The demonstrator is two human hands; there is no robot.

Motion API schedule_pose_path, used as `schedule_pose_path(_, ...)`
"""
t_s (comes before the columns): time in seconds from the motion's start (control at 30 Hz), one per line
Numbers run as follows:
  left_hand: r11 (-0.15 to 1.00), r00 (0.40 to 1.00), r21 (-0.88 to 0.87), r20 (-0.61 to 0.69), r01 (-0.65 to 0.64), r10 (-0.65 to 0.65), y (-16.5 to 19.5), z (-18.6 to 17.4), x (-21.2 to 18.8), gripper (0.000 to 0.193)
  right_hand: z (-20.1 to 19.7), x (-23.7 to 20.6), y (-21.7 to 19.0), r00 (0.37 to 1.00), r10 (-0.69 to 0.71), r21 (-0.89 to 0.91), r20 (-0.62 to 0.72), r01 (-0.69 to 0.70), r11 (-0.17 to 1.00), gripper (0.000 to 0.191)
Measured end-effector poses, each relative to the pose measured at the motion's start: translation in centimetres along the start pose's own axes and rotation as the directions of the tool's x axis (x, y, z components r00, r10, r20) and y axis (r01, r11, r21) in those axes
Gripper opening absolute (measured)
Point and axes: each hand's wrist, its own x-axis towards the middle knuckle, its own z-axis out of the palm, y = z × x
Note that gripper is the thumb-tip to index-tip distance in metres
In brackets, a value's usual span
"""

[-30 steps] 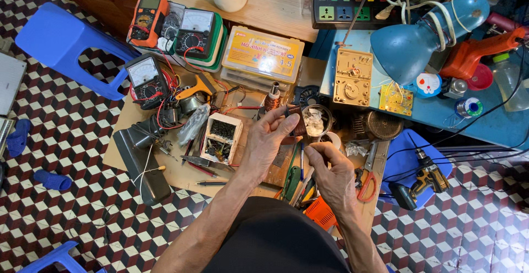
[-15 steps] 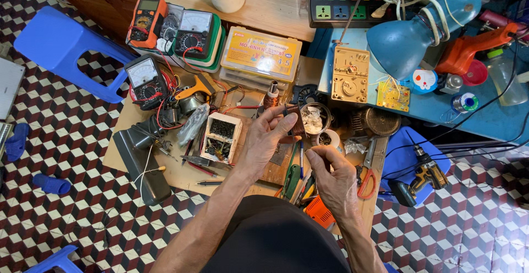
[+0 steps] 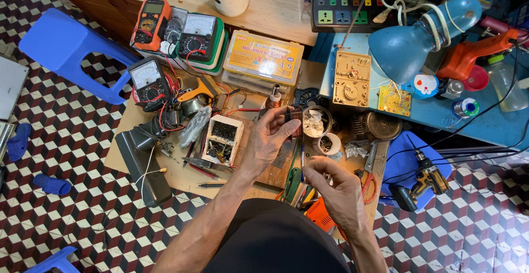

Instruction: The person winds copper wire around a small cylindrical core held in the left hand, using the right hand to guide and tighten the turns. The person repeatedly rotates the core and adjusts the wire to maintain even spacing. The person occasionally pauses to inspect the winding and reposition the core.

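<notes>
Head view, from the fingers outward: left hand (image 3: 270, 138) raised above the bench, thumb and fingertips pinched together on a small dark reddish block (image 3: 296, 122), lifted close beside the round tin (image 3: 318, 121) of pale wadding; compared with 0.5 s back, lifted a little higher and turned more toward the camera, block now easier to see, which suggests inspection rather than placement; long axis of the block hard to judge at this size, seemingly running up-down in the picture, far end pointing toward the tin's rim; right hand (image 3: 336, 187) lower and nearer the body, drawn back from the small white cup (image 3: 329, 143), fingers curled loosely together, contents not discernible, possibly a thin wire; further out, an open white box (image 3: 222, 139) of dark parts left of the wrist, 1 analogue meter (image 3: 146, 78) beyond that, yellow parts case (image 3: 266, 58) at the back, blue lamp (image 3: 414, 40) on the right, cordless drill (image 3: 421, 184) on the blue stool.
</notes>
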Motion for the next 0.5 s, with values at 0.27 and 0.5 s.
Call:
schedule_pose_path(0.27,0.936,0.996,0.348,0.051,0.048,-0.07,1.4,-1.6,-1.3,0.066,-3.4,1.1,-6.3,0.885,-0.419,-0.475,0.202,0.463,0.749,0.01)
schedule_pose_path(0.5,0.963,0.97,0.206,0.133,0.176,-0.206,2.3,-0.8,-3.7,0.068,-1.9,6.0,-9.7,0.672,-0.729,-0.613,0.129,0.632,0.474,0.009)
